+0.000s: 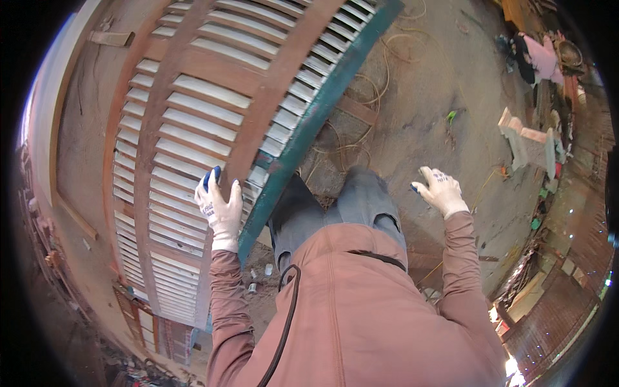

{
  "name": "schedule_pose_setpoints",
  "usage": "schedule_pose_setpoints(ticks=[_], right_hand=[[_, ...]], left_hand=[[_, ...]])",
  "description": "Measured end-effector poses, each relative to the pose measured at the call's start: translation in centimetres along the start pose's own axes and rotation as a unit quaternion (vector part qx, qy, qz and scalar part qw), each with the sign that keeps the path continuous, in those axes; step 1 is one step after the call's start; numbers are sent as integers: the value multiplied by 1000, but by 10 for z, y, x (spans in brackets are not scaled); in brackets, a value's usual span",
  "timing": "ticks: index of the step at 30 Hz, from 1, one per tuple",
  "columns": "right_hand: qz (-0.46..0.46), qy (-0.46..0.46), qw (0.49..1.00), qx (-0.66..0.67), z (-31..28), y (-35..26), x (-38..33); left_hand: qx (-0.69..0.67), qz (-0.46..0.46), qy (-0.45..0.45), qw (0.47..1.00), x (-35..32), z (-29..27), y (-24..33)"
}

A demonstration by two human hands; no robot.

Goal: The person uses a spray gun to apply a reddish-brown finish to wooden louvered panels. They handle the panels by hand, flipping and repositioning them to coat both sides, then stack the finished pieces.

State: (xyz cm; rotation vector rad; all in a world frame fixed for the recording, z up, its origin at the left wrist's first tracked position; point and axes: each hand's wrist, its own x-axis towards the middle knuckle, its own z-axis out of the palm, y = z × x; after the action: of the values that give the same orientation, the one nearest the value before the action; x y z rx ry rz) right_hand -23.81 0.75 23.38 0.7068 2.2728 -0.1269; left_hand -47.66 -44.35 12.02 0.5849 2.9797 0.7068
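Note:
A large louvred wooden shutter panel (213, 116) with pale slats, brown rails and a green painted edge lies across a raised surface at the upper left. My left hand (220, 205), in a white glove with blue fingertips, rests flat on one brown rail near the panel's green edge. My right hand (441, 191), gloved the same way, hangs free in the air to the right with fingers loosely spread and nothing in it. My knee in grey trousers sits between the two hands.
A dusty concrete floor (425, 84) with loose yellow cord (380, 58) runs under and beyond the panel. Bricks and debris (525, 138) lie at the right. A person in pink (538, 55) crouches at the far upper right. Small cans (258, 277) sit on the floor near my legs.

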Motion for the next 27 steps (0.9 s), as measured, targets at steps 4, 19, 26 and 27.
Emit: schedule_pose_setpoints(ticks=[4, 19, 26, 27], right_hand=[[8, 10, 987, 160, 70, 94, -1], [4, -158, 949, 273, 336, 421, 87], [-58, -163, 946, 275, 332, 377, 106], [-31, -164, 926, 338, 336, 369, 112]], left_hand=[[21, -55, -82, 995, 2, 28, 89], [29, -600, -349, 719, -484, 177, 290], [-144, -582, -232, 766, -562, 313, 208], [-169, -618, -218, 736, -557, 340, 188]])
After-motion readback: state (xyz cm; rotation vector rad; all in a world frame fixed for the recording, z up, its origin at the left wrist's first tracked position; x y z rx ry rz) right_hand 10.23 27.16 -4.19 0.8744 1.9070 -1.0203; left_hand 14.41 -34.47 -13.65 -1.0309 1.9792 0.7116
